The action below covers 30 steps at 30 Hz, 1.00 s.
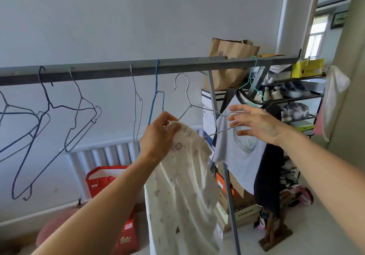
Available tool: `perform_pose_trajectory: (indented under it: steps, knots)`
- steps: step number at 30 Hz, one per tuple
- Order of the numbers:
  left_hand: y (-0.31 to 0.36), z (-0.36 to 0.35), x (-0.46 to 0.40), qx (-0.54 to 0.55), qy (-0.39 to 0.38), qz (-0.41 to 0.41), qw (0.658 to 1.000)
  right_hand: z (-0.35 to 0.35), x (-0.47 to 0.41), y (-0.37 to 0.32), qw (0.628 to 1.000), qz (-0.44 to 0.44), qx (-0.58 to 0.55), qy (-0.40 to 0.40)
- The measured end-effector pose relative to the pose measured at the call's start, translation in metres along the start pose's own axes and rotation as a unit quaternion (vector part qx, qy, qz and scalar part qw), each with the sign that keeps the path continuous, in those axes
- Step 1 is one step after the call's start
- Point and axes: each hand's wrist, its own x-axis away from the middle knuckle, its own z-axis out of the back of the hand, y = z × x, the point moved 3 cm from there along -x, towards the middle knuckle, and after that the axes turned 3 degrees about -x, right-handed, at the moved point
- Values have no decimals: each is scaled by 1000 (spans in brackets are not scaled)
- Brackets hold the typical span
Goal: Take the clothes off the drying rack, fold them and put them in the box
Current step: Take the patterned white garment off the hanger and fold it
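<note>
light: bright soft daylight from window [316, 37] at right | shadows: faint | blur: motion smear on right hand [254, 124] | edges: wide-angle bending, rail [118, 71] slanted

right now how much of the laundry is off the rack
Done: several bare hangers on the rail. In hand: left hand has a grip on the cream garment; right hand reaches the silver hanger. Left: grey t-shirt, plus folding. No box visible.
</note>
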Motion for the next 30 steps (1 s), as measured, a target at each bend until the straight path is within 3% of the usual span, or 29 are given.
perform_pose_trajectory:
  steps: [2,4,5,9,17,24,27,30]
  knots:
    - [4,-3,2,5,-9,-1,1000,-3,-2,-4,971,59,219,74]
    - [9,-7,5,-1,-23,-5,1000,-10,-7,-8,875,107,458,118]
    - [11,-9,7,1,-31,-9,999,-17,-8,-9,859,129,483,114]
    - [22,-16,10,68,-66,-5,995,-43,-15,-10,923,172,340,49]
    - [28,-16,10,187,-185,9,965,-33,-24,-23,916,212,334,63]
    - [20,-20,3,161,-110,17,981,-14,-21,-29,923,184,324,99]
    - [17,-22,-1,75,-122,-1,990,3,-19,-34,893,141,400,151]
    - [16,-25,-3,-7,-132,-12,991,18,-16,-41,803,111,525,260]
